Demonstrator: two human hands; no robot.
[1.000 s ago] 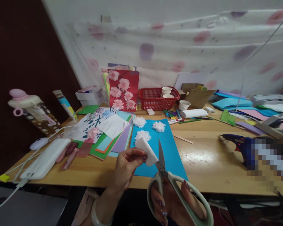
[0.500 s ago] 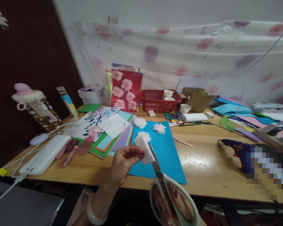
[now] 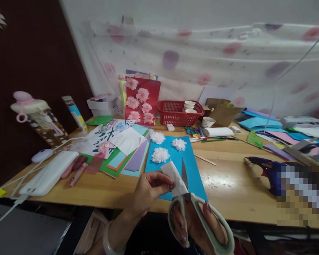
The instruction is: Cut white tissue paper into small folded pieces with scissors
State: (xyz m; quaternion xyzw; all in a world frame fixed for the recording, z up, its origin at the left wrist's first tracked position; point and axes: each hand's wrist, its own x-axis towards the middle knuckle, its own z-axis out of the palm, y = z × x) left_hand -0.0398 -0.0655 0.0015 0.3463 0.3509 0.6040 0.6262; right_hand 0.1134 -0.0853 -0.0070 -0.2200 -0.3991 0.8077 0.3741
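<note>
My left hand (image 3: 151, 189) pinches a folded strip of thin white paper (image 3: 177, 177) between thumb and fingers. My right hand (image 3: 199, 223) grips scissors (image 3: 185, 177) with pale green handles, fingers through the loops. Their blades stand apart, one in front of the paper's right side and the other mostly hidden behind it. Below and beyond both hands lies a blue sheet (image 3: 192, 166). On it sit three fluffy white paper flowers (image 3: 160, 155), the nearest just beyond the strip.
A hot glue gun (image 3: 266, 170) lies at the right, partly pixelated. Coloured papers (image 3: 136, 159), a white power bank (image 3: 49, 173) and a bottle (image 3: 42, 120) are on the left. A red basket (image 3: 172, 113) with paper cups and a red flower card (image 3: 142, 102) stand behind.
The scissor blades and handles have spread wider apart. Both hands, with the white paper and scissors, have shifted slightly right and nearer to me, uncovering the closest white flower.
</note>
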